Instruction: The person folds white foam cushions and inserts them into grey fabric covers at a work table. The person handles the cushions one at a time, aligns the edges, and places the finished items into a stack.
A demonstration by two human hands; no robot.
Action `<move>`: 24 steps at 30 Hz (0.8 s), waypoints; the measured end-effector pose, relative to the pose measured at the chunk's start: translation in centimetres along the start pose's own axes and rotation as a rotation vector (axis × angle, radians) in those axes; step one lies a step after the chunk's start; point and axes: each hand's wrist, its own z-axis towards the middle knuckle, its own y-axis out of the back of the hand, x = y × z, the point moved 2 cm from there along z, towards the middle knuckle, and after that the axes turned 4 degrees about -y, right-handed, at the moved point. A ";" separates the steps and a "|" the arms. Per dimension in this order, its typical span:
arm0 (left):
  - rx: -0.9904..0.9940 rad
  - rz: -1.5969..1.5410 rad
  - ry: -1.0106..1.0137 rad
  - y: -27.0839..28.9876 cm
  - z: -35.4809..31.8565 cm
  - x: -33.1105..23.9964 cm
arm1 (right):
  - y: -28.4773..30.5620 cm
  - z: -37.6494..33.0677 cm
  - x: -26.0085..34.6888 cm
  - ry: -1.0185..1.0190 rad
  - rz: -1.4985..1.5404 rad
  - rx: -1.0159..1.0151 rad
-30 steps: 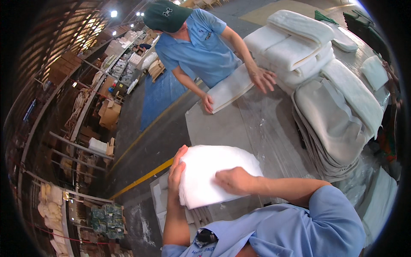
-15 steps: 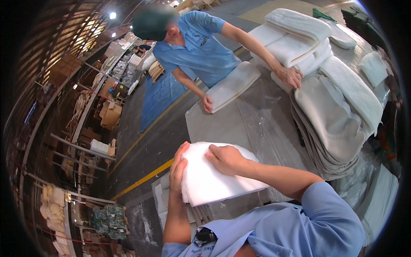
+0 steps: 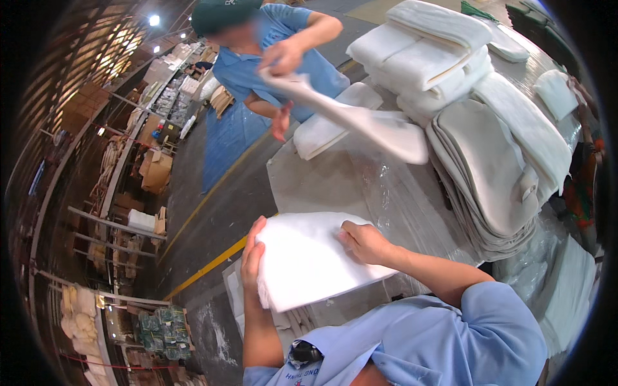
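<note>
A thick, folded piece of white padding [image 3: 309, 257] stands tilted over the near part of the table. My left hand [image 3: 253, 257] is wrapped around its left edge. Against its upper right face, my right hand [image 3: 368, 244] is closed with curled fingers; what they pinch, if anything, is hidden. Across the table a person in a blue shirt [image 3: 277, 77] swings a beige, blurred sheet of padding [image 3: 360, 122] by one end with a raised hand. Another white pad [image 3: 335, 119] lies on the table in front of that person.
Stacks of white padding [image 3: 431, 58] and grey-beige pads [image 3: 483, 167] rise at the right of the table [image 3: 315, 186]. Clear plastic film [image 3: 528, 251] bunches beside them. Shelves with cartons [image 3: 154, 170] line the left, beyond a yellow floor line [image 3: 212, 267].
My right hand has slid right across the padding, which has shifted slightly left. The other person has lifted a beige sheet off the grey-beige stack and drawn it toward themselves.
</note>
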 end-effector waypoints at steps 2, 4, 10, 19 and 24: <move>-0.010 0.016 -0.013 -0.1 -0.1 0.1 | -0.7 0.0 0.4 0.086 -0.015 0.017; -0.012 0.029 -0.020 0.2 -0.3 0.2 | -1.3 -1.0 2.3 0.068 -0.103 0.036; 0.011 -0.064 0.004 -0.4 -0.6 0.2 | -3.7 -2.6 -0.2 0.160 -0.103 -0.037; -0.137 -0.023 -0.020 1.1 -5.4 1.2 | -2.1 -9.1 -12.6 -0.334 0.040 -0.054; -0.196 0.026 0.006 0.9 -7.7 1.3 | -0.9 -9.3 -17.3 -0.468 0.171 -0.212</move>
